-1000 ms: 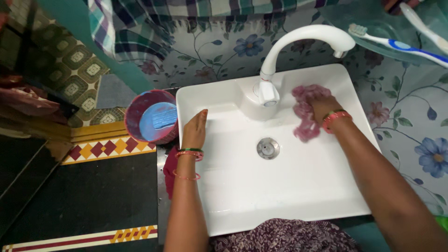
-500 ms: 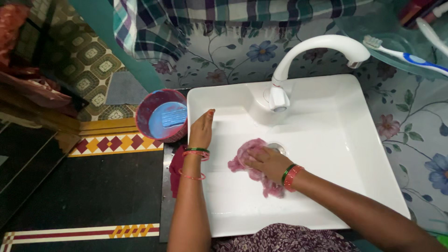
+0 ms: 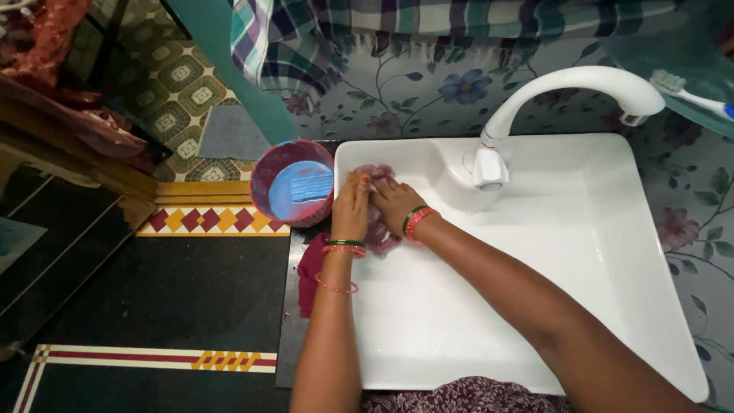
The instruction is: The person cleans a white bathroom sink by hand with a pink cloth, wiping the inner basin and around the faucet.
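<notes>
Head view: left hand (image 3: 351, 208) and right hand (image 3: 392, 203) pressing side by side at sink's (image 3: 535, 306) far-left corner, fingers curling down on pink cloth (image 3: 377, 233). Cloth lying bunched under and between both palms, spilling toward person below right wrist; both hands equally near, both touching. Long axis hard to judge, mostly covered. White tap (image 3: 566, 99) standing well apart to right. Round pink tub (image 3: 294, 191) sitting just beside sink rim, left of hands.

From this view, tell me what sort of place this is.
Most likely a home bathroom or wash corner: a white basin with a curved tap, flowered wall tiles, and a toothbrush on a shelf.
</notes>
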